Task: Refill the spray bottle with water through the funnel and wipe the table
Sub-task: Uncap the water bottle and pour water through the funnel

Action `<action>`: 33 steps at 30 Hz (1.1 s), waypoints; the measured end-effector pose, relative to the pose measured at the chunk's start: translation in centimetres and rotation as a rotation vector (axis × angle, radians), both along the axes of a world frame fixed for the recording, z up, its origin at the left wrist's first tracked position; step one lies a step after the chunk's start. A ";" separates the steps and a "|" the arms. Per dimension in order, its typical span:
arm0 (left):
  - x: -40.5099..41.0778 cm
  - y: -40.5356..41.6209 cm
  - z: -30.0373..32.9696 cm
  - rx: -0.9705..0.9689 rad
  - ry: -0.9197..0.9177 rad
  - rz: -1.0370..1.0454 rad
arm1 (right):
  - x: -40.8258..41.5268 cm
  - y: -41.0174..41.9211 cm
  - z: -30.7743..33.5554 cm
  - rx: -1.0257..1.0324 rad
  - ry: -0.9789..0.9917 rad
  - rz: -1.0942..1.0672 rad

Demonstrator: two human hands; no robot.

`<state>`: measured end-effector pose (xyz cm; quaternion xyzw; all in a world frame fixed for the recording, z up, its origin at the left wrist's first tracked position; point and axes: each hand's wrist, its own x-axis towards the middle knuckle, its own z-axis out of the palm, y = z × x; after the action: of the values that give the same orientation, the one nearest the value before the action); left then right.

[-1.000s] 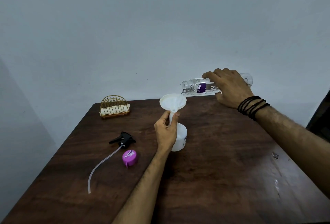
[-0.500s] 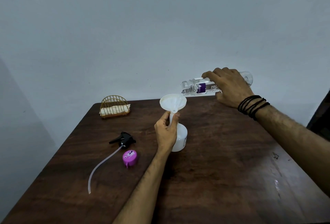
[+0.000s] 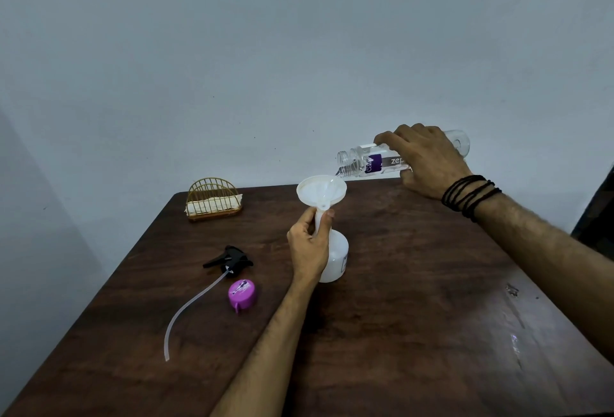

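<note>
- Almost nothing has shifted over the last second: the right hand [image 3: 428,159] keeps the clear plastic water bottle with the purple label [image 3: 375,162] tipped nearly level, fingers wrapped over its body, mouth just above the far rim of the white plastic funnel [image 3: 320,190]
- A thin run of water seems to leave the bottle mouth into the funnel bowl; the stream is too faint to be sure of
- The left hand [image 3: 310,247] stays closed around the funnel's stem where it enters the neck of the white translucent spray bottle [image 3: 337,260], which stands upright on the dark wooden counter [image 3: 415,333]
- The steady pose suggests the pour is still under way, so the refill is unfinished
- The black trigger spray head with its clear dip tube [image 3: 232,258] lies on the counter well left of the bottle, with a round purple cap [image 3: 242,293] just beside it
- A gold wire holder with pale folded cloth [image 3: 212,200] sits at the far left corner, so wiping looks not yet begun
</note>
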<state>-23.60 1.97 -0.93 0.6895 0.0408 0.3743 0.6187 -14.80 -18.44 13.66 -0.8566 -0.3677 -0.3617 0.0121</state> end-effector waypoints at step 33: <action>-0.1 -0.2 0.3 -0.008 0.009 -0.011 | 0.0 0.2 1.8 -0.076 -0.091 -0.021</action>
<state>-23.70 1.80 -0.65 0.6888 0.0411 0.3678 0.6234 -14.78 -18.24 15.43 -0.8429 -0.3726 -0.3860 -0.0410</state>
